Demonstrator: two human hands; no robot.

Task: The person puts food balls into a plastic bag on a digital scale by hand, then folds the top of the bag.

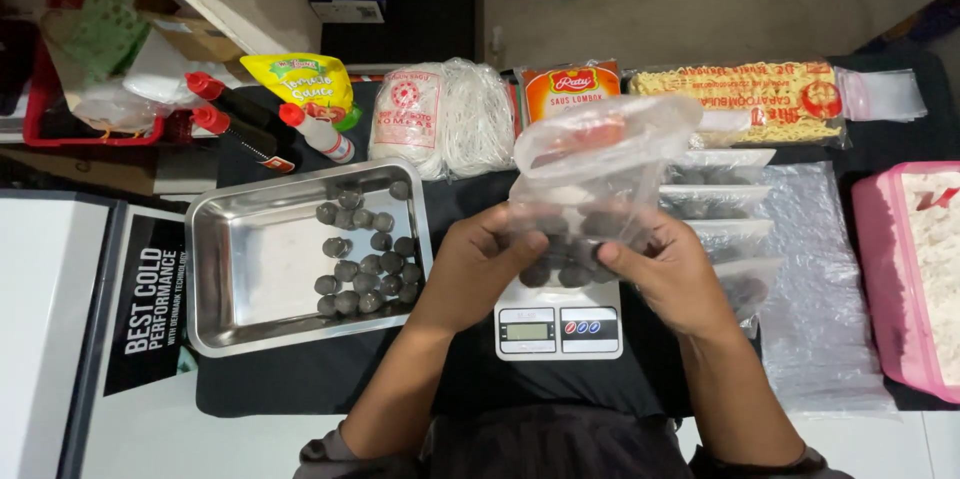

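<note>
Head view, looking down. We see the left hand (478,261) and the right hand (668,274) together holding a clear, crinkled plastic bag (598,174) above a small white digital kitchen scale (558,327) on the black-covered counter (330,379). Each grip is clamped on the bag's lower part, fingers curled around the load of dark, round balls (565,257) settled at its bottom. The bag stands roughly upright, its long axis running away from us, its open, rumpled mouth pointing toward the far edge of the counter.

We judge the work to be well under way but unfinished: several filled clear bags (718,201) lie stacked just right of the scale, while a cluster of loose dark balls (362,261) remains in the shiny rectangular steel tray (250,309) at left. Whether the held bag touches the scale's platform we cannot tell. Behind stand red-capped sauce bottles (240,124) and packets of white noodles (445,117).
</note>
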